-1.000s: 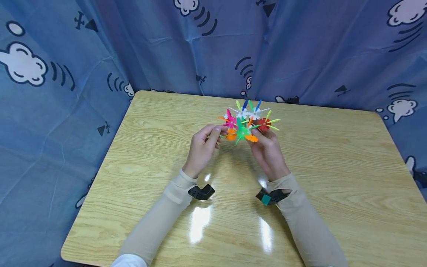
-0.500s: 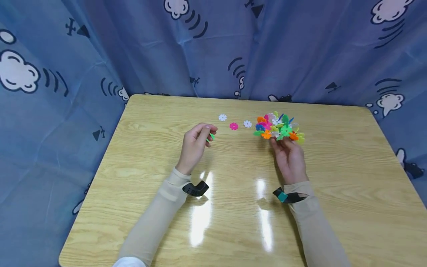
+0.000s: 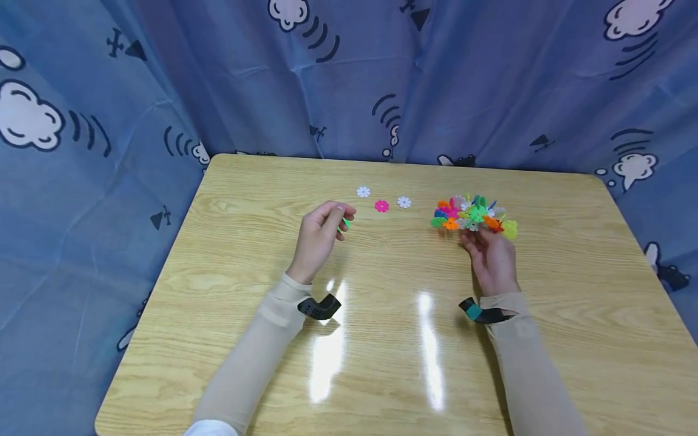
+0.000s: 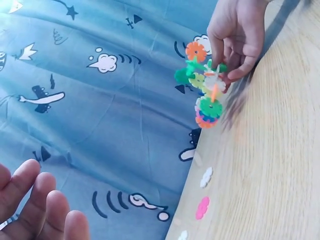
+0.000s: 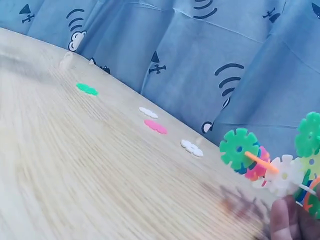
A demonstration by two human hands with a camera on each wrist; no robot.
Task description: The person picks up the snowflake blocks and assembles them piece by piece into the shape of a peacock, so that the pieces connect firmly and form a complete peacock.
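Observation:
In the head view my right hand (image 3: 495, 260) pinches the underside of a cluster of interlocked plastic snowflake discs (image 3: 473, 213). The discs are orange, green, pink, white, blue and yellow, and the cluster is held over the right part of the table. The left wrist view also has this cluster (image 4: 209, 95) hanging from the right fingers. My left hand (image 3: 322, 233) hovers with loosely curled fingers and nothing visible in them. Partly hidden beyond its fingers, a green disc (image 3: 346, 224) shows; in the right wrist view this green disc (image 5: 87, 89) lies flat on the table.
Two white discs, one farther left (image 3: 363, 191) and one farther right (image 3: 404, 202), lie near the back with a pink disc (image 3: 382, 206) between them. A wooden table (image 3: 245, 242) with rounded corners meets a blue patterned curtain (image 3: 349, 91) behind it.
My right hand has moved right with the disc cluster, away from my left hand. The loose discs came into sight behind it. My left hand left the cluster and has barely moved since.

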